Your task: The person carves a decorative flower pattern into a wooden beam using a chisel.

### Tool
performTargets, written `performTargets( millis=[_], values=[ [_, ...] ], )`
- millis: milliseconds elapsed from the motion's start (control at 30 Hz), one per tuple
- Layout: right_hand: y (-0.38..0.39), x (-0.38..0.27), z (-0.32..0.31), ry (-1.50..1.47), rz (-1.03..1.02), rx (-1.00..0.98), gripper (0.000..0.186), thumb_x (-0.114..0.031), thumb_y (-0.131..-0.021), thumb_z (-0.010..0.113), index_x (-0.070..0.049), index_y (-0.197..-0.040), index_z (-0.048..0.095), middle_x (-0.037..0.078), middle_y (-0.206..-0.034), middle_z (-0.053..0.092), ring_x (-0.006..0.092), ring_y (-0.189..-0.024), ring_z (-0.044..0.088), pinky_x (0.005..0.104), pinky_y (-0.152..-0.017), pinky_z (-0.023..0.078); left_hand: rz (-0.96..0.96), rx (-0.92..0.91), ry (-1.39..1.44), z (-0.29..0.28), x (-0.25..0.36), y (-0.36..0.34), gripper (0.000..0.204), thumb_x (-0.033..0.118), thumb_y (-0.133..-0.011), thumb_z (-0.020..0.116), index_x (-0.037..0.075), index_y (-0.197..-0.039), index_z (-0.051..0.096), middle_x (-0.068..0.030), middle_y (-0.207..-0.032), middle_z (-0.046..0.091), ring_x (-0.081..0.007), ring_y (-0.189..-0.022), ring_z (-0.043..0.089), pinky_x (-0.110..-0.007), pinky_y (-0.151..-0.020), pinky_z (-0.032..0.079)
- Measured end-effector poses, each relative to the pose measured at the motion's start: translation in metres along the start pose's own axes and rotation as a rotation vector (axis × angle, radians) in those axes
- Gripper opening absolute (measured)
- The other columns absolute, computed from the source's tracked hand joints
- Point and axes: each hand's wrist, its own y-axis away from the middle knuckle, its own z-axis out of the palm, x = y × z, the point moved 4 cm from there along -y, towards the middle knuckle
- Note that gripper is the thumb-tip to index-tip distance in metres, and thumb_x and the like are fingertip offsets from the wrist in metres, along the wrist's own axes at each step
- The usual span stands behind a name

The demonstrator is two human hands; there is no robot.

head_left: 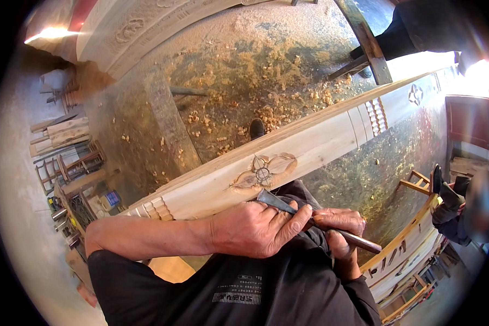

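Note:
A long pale wooden beam [326, 146] runs slantwise from lower left to upper right in front of me. Carved into its face is a flower with leaves [262, 173], its round centre marked with dark lines. My left hand [255, 228] is closed around the lower blade of a carving chisel [277, 202], close to the beam's near edge. My right hand [340, 228] wraps the handle, whose end sticks out to the right. The flared blade tip points at the carved flower; whether it touches the wood I cannot tell.
Wood shavings [201, 127] litter the floor beyond the beam. A large carved panel [130, 32] stands at upper left, with a trestle [372, 49] at upper right. Tools and wood pieces [76, 212] crowd the left side. Another person [453, 209] is at the right, near another long wooden piece [402, 255].

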Motion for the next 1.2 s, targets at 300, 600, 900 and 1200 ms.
performTargets(
  millis=[300,600,900,1200],
  values=[
    [-0.002,0.000,0.002,0.021,-0.018,-0.003,0.037,-0.021,-0.092,0.069,0.008,-0.111,0.082,0.027,-0.098,0.082,0.0360,-0.088,0.083,0.0425,-0.083,0.068,-0.013,-0.054,-0.001,-0.003,0.003,0.000,0.049,0.012,-0.101,0.068,-0.020,-0.136,0.062,-0.0303,-0.099,0.077,-0.0245,-0.077,0.079,-0.034,-0.067,0.063],
    [0.004,0.002,0.009,-0.001,0.010,0.006,0.039,-0.021,-0.090,0.068,0.009,-0.112,0.081,0.028,-0.100,0.082,0.0382,-0.091,0.083,0.0440,-0.085,0.067,-0.018,-0.035,-0.018,-0.002,0.004,0.000,0.042,0.013,-0.105,0.066,-0.021,-0.130,0.063,-0.0260,-0.095,0.077,-0.0247,-0.078,0.079,-0.034,-0.067,0.062],
    [0.005,-0.002,0.021,0.066,0.001,0.016,0.036,-0.017,-0.089,0.069,0.006,-0.114,0.081,0.028,-0.103,0.081,0.0404,-0.093,0.083,0.0449,-0.087,0.067,-0.054,0.013,-0.017,-0.001,0.003,0.009,0.043,0.010,-0.100,0.067,-0.021,-0.129,0.064,-0.0122,-0.082,0.070,-0.0181,-0.069,0.072,-0.032,-0.058,0.053],
    [0.013,-0.014,0.038,0.180,-0.357,-0.005,0.038,-0.003,-0.083,0.076,0.010,-0.119,0.079,0.026,-0.100,0.080,0.0412,-0.093,0.083,0.0455,-0.084,0.067,-0.013,0.004,-0.077,-0.017,0.004,0.012,0.029,0.010,-0.098,0.069,-0.009,-0.120,0.072,-0.0138,-0.089,0.076,-0.0151,-0.072,0.072,-0.029,-0.059,0.053]
  ],
)
